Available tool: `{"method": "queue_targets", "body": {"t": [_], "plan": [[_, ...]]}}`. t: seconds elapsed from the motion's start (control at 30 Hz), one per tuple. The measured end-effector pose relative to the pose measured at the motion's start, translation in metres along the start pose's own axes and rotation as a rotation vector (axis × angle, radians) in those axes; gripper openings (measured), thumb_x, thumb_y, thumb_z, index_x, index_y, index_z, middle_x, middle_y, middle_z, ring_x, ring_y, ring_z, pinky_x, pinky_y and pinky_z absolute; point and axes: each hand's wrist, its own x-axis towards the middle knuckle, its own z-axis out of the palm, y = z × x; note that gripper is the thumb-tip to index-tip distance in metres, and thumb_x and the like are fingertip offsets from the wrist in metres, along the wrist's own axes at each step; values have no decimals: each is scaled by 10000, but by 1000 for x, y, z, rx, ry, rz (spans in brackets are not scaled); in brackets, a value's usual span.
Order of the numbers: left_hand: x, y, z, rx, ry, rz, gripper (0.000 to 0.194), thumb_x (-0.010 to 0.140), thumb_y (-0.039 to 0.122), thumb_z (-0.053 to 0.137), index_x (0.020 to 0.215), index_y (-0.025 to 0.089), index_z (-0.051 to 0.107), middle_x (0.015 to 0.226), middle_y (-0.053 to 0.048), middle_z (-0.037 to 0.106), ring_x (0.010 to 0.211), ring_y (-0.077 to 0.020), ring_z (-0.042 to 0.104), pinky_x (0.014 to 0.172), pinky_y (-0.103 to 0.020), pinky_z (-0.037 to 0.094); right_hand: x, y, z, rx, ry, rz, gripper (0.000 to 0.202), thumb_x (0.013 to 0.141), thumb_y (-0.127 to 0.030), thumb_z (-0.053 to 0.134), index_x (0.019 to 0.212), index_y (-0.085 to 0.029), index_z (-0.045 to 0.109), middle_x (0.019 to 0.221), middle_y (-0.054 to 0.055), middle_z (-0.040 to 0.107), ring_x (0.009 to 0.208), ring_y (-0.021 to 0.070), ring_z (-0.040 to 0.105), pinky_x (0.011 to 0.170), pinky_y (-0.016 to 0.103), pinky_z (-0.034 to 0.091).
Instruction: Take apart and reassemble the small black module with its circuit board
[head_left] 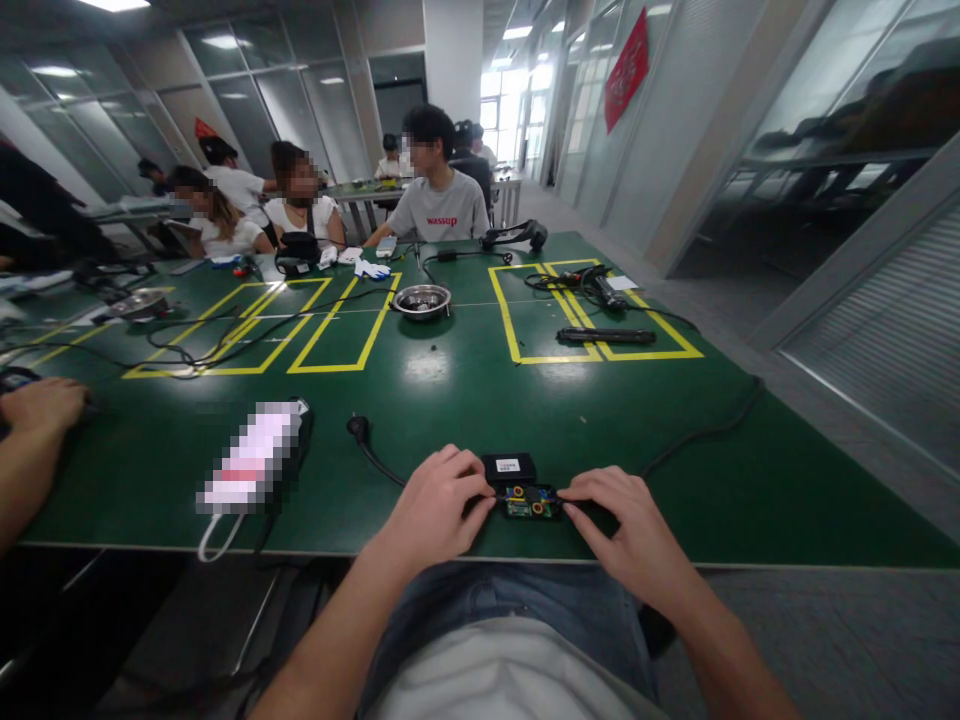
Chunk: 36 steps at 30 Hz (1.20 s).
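An opened power adapter lies near the table's front edge, its circuit board and two yellow ring coils facing up. My left hand pinches its left end between thumb and fingers. At the opposite end, my right hand is closed in a similar pinch; whether the fingertips grip the casing or the cable there is too small to tell. Just behind the board rests the black adapter cover with a white label. A power plug on a black cord lies left of my left hand, and another black cord runs off behind my right hand.
On the green table stand a metal bowl, a phone-like device with blurred screen, a black bar and tangled cables inside yellow tape outlines. A co-worker's hand is at left. Several people sit across the table.
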Motion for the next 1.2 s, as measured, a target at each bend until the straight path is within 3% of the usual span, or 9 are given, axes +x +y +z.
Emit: {"method": "queue_targets", "body": {"t": [0.1,0.2,0.3,0.43,0.6,0.73,0.83,1.07,1.2], "plan": [[9,-1,0,-12,40,-1,166,995,193,669,1050,241,818,1229,-105,740,1112,-270,652,972,-454,565,1,1,1,-2,-10,9,147,1025,-269,625,992,-274,768,983,49,803,958,253,730,865,423,481],[20,-7,4,-77,1,-44,362,1028,138,577,1258,288,812,1409,-87,726,1252,-266,649,1083,-471,559,1,1,2,0,-20,42,163,1024,-278,616,998,-278,777,988,52,807,954,256,731,869,436,484],[29,-14,7,-48,-68,-142,325,1047,213,622,1295,301,812,1384,-74,767,1262,-289,666,1095,-511,552,1,0,2,1,-30,74,173,1013,-284,611,1013,-279,783,1001,67,810,960,268,725,879,455,493],[31,-15,5,-38,-40,-211,277,978,241,749,1246,259,820,1285,-82,801,1169,-287,697,1060,-482,565,2,-3,3,13,-27,81,183,988,-252,594,1040,-273,768,1033,80,815,993,282,724,913,473,501],[21,2,-1,-220,28,-63,350,1004,176,662,1322,253,785,1320,-99,773,1206,-259,692,1088,-434,572,2,-3,5,13,14,104,130,963,-228,600,1001,-265,718,959,58,796,927,268,715,887,450,498],[16,13,-1,-202,-101,39,369,1016,164,640,1333,273,794,1332,-88,769,1224,-257,681,1127,-456,546,3,-3,7,19,26,101,115,956,-212,604,990,-264,701,943,42,781,910,258,709,881,435,487],[16,12,3,-156,-134,55,357,1038,188,634,1346,279,790,1343,-91,766,1217,-259,677,1124,-468,540,5,-4,7,33,22,106,126,955,-198,602,999,-264,700,947,37,780,917,253,708,886,429,486],[16,2,12,-269,-25,15,287,1029,213,648,1278,252,785,1254,-89,793,1171,-254,693,1071,-431,559,11,-7,7,76,-14,127,196,937,-205,607,1092,-266,710,1020,47,777,960,253,702,915,434,509],[21,-10,19,-294,226,-113,195,984,214,663,1164,236,733,1240,-84,800,1108,-253,707,999,-423,580,14,-5,7,63,-13,146,215,920,-200,630,1109,-263,713,1020,55,773,963,253,700,906,426,525]]}}
